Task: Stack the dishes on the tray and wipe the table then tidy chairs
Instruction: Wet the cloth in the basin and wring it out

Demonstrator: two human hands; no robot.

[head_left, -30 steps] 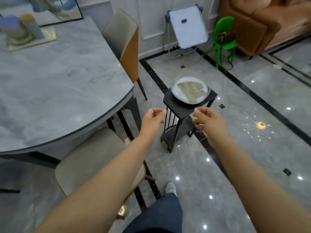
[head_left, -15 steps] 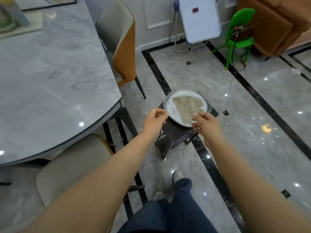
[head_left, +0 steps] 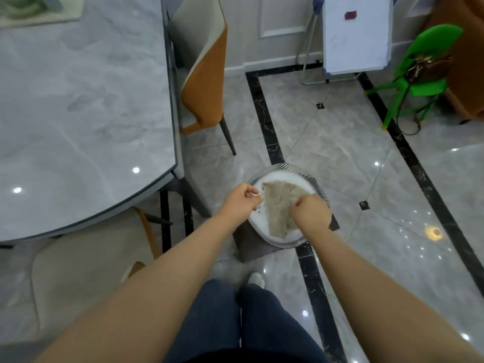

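A white plate [head_left: 285,176] nests in a ribbed clear glass dish [head_left: 284,167] on a small dark side table [head_left: 248,244]. A crumpled beige cloth [head_left: 277,203] lies across the plate. My left hand [head_left: 241,203] is at the plate's left rim, with its fingers pinched there. My right hand [head_left: 311,213] presses down on the cloth's right side, fingers curled into it. The grey marble dining table [head_left: 78,113] fills the left of the view.
An orange-backed chair [head_left: 207,74] stands at the table's far corner, and a beige chair [head_left: 86,271] is tucked under its near edge. A white easel board [head_left: 353,35] and a green child's chair [head_left: 424,61] stand at the back. My feet are just short of the side table.
I have stepped closer to the side table. Both hands dropped from mid-air onto the plate, the left to its rim and the right onto the cloth.
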